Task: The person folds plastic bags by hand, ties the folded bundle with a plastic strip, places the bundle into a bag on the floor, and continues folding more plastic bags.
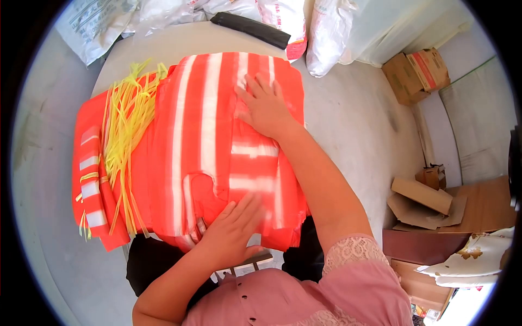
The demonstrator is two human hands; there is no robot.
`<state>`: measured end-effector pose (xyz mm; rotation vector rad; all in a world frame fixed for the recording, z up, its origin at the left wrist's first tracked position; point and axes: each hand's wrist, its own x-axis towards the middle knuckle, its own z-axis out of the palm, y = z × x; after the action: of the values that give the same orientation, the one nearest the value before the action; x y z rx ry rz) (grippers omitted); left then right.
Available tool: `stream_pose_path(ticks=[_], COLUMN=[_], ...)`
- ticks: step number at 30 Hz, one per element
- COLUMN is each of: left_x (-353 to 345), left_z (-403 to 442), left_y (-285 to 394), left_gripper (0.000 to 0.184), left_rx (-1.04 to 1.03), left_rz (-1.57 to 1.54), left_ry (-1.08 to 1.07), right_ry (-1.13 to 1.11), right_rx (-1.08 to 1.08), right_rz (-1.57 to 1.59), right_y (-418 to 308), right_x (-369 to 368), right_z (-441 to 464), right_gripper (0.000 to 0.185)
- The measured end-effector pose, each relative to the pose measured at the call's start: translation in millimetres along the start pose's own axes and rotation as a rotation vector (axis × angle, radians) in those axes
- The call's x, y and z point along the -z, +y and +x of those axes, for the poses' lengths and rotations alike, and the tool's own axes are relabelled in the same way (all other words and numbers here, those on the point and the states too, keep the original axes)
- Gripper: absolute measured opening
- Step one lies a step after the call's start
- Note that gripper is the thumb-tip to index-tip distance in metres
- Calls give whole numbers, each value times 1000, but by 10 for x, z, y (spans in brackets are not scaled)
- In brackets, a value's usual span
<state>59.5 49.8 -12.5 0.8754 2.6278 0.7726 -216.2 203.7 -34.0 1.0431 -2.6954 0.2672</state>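
Observation:
A bright orange-red safety vest (190, 119) with white stripes lies spread on top of a pile, its curved cutout toward my body. Flat on its far right part rests my right hand (263, 106), fingers spread. My left hand (234, 228) is over the near edge, fingers stretched out and slightly blurred; whether it touches the fabric I cannot tell. Left of the vest, a bunch of yellow strips (129, 119) drapes over more orange-red fabric (87, 117). A rolled striped bundle (91, 185) tied with yellow strips lies at the far left. Neither hand holds anything.
Behind the pile, a black roll (250, 30) lies on the pale table (163, 41), near white printed plastic bags (283, 16). Cardboard boxes (416, 76) stand at the back right. An opened carton (427, 204) and a patterned cloth (473, 255) are on my right.

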Motion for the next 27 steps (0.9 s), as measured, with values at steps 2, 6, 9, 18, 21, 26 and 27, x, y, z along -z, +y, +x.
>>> stream_pose_path(ticks=[2, 6, 9, 18, 21, 26, 27], left_x=[62, 118, 98, 69, 79, 96, 87], left_z=[-23, -87, -130, -29, -47, -41, -39], left_y=[21, -59, -96, -133, -115, -93, -102], left_gripper=[89, 76, 57, 38, 43, 47, 47], left_rx=[4, -10, 110, 141, 214, 248, 245], left_rz=[-80, -381, -486, -14, -23, -56, -65], left_ry=[1, 210, 449, 627, 590, 559, 552], right_ry=[95, 207, 98, -118, -91, -141, -116], right_rx=[-88, -235, -369, -548, -586, -612, -580], right_rz=[1, 173, 322, 698, 773, 808, 811], right_y=[-22, -155, -410, -848, -791, -847, -841], right_x=[49, 200, 491, 825, 742, 907, 870], right_z=[-23, -439, -1021, -1422, -1346, -1218, -1209], right_gripper=[66, 69, 76, 95, 99, 107, 108])
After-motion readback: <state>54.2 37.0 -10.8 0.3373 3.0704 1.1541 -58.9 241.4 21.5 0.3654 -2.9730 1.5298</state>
